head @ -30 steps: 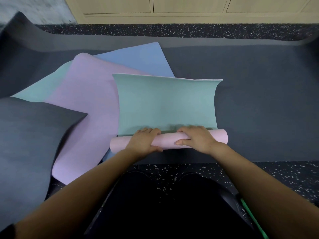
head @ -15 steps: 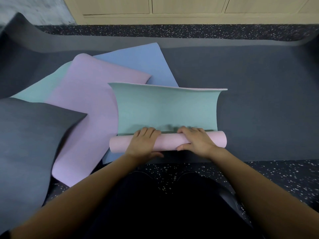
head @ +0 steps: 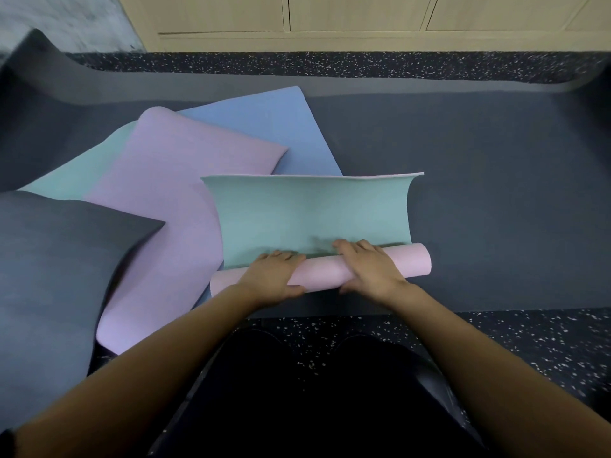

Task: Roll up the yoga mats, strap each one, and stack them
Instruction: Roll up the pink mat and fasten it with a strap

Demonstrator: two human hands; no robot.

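A two-sided yoga mat, teal on top and pink underneath, lies in front of me, partly rolled. Its pink roll runs left to right near my knees, and the unrolled teal flap stretches away from it. My left hand grips the left half of the roll, fingers over the top and thumb under. My right hand holds the right half the same way. A flat lilac mat, a blue mat and another teal mat overlap at the left.
A dark grey mat curls over the pile at the far left. Everything lies on a large dark grey floor mat over speckled black flooring. Light wooden cabinets stand along the far wall.
The roll has moved forward and grown a little; the unrolled teal flap is shorter. Both hands stay on the roll and have shifted with it.
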